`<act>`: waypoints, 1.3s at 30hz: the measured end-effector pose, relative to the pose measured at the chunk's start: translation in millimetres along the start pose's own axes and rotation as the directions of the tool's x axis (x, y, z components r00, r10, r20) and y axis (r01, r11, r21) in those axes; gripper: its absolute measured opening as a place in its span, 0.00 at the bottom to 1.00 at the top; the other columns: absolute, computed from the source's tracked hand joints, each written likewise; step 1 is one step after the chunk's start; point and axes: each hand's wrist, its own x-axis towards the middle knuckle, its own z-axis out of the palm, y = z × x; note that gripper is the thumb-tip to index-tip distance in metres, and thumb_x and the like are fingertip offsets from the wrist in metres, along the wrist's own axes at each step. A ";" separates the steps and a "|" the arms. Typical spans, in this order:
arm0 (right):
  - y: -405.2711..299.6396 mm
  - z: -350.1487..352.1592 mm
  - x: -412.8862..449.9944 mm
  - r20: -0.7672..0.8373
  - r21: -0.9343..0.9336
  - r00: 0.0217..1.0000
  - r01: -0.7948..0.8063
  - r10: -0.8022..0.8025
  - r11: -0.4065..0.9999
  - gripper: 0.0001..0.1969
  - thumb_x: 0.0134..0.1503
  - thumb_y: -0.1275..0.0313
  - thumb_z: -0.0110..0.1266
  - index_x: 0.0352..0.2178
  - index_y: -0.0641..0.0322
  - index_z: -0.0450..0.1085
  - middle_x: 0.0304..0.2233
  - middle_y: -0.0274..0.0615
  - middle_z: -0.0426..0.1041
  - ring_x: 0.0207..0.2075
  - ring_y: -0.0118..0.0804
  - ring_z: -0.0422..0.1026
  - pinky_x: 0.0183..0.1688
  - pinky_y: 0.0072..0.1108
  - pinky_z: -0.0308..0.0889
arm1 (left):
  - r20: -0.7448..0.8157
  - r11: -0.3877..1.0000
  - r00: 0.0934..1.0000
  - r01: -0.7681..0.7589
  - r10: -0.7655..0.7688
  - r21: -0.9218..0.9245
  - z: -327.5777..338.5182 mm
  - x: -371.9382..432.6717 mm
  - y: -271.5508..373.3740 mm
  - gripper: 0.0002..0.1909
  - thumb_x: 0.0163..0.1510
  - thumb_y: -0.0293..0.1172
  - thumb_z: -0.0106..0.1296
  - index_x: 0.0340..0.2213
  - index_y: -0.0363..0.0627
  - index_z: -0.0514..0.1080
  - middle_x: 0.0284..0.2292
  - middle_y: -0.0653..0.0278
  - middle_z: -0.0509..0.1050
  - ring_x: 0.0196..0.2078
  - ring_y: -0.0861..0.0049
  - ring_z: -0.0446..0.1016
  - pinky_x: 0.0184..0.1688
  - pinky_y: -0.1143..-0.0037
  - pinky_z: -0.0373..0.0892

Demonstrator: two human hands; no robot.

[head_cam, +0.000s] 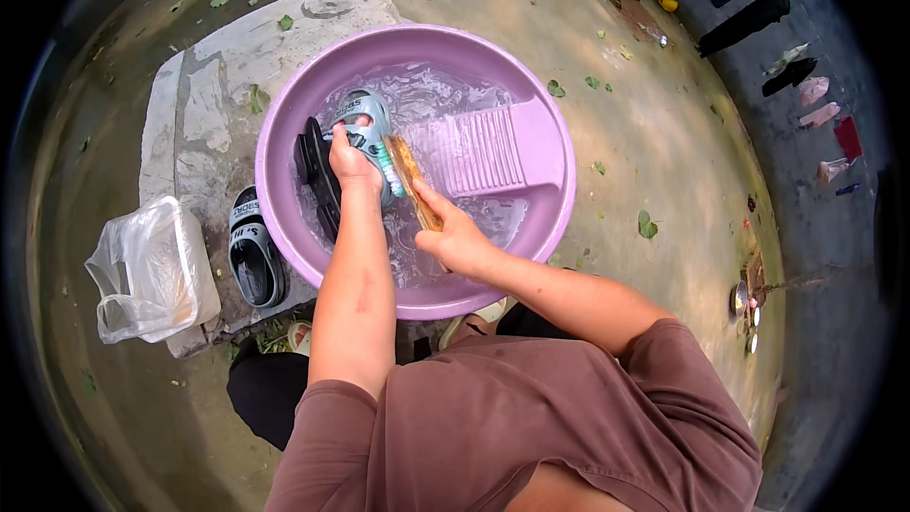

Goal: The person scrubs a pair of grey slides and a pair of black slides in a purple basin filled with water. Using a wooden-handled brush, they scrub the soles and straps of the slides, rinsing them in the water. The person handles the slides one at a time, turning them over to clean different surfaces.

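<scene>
My left hand [353, 156] grips a grey-blue sandal [367, 103] above the water in a purple plastic washbasin [561, 156]. Its fingers pass through the sandal's strap opening. In my right hand [455, 231] is a wooden-backed scrubbing brush [407, 171]. The brush's green and white bristles touch the sandal's right side. Left of my left hand, a black sandal [320, 174] rests on its side in the basin, partly hidden by my forearm. A ridged washboard [483, 149] is moulded into the basin's right side.
Beside the basin on the left, a grey and black sandal [257, 256] rests on a concrete slab [213, 85]. A clear plastic bag around a white container [160, 270] stands farther left. Leaves [647, 224] dot the ground. Small items of laundry [846, 139] hang along the right wall.
</scene>
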 end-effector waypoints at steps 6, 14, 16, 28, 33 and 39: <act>-27.3 -24.3 92.6 -0.179 -0.045 0.980 0.075 -0.082 0.996 0.42 0.42 0.71 0.51 0.61 0.49 0.48 0.27 0.50 0.73 0.22 0.34 0.71 0.26 0.24 0.67 | 0.098 0.994 0.991 0.097 -0.092 -0.044 9.9 -14.1 -9.6 0.20 0.62 0.40 0.34 0.46 0.36 0.59 0.40 0.48 0.71 0.42 0.62 0.72 0.46 0.66 0.69; 1.8 0.0 -27.2 0.097 -0.182 0.995 0.051 -0.034 0.982 0.43 0.42 0.76 0.49 0.62 0.46 0.46 0.52 0.52 0.65 0.37 0.38 0.73 0.39 0.24 0.68 | 0.079 0.998 0.996 -0.051 0.048 0.042 -10.0 10.0 8.0 0.22 0.61 0.42 0.35 0.48 0.36 0.59 0.40 0.51 0.73 0.44 0.64 0.71 0.49 0.67 0.67; -18.2 -10.9 -6.8 0.047 -0.381 0.998 0.054 -0.039 0.923 0.42 0.42 0.73 0.49 0.61 0.43 0.47 0.33 0.52 0.73 0.28 0.43 0.74 0.34 0.29 0.69 | 0.125 0.990 0.992 -0.005 -0.013 0.142 0.1 -5.5 4.5 0.22 0.61 0.43 0.37 0.46 0.36 0.63 0.39 0.56 0.73 0.43 0.68 0.71 0.50 0.69 0.65; -2.9 -6.7 -18.8 0.045 -0.366 0.996 0.084 -0.073 0.927 0.41 0.41 0.72 0.51 0.60 0.46 0.50 0.46 0.56 0.69 0.43 0.51 0.72 0.46 0.28 0.65 | 0.152 0.999 0.988 0.013 -0.006 -0.043 -2.1 4.0 12.8 0.19 0.62 0.41 0.35 0.46 0.38 0.60 0.42 0.50 0.71 0.46 0.65 0.70 0.49 0.67 0.66; -14.7 -24.3 64.1 -0.275 -0.185 0.953 0.080 -0.130 0.980 0.41 0.41 0.70 0.51 0.60 0.45 0.51 0.32 0.57 0.73 0.30 0.49 0.74 0.36 0.30 0.69 | 0.201 0.984 0.965 0.176 -0.169 -0.018 8.3 -19.7 -3.3 0.20 0.62 0.40 0.34 0.48 0.37 0.55 0.45 0.44 0.69 0.45 0.60 0.70 0.49 0.65 0.66; -26.7 -42.3 84.8 -0.124 0.113 0.992 0.029 -0.015 0.993 0.40 0.43 0.74 0.51 0.61 0.55 0.49 0.40 0.44 0.69 0.30 0.29 0.68 0.30 0.19 0.64 | 0.149 0.980 0.974 0.155 -0.173 0.125 4.0 -18.0 -0.2 0.19 0.58 0.38 0.40 0.44 0.35 0.63 0.36 0.50 0.75 0.37 0.63 0.74 0.42 0.66 0.70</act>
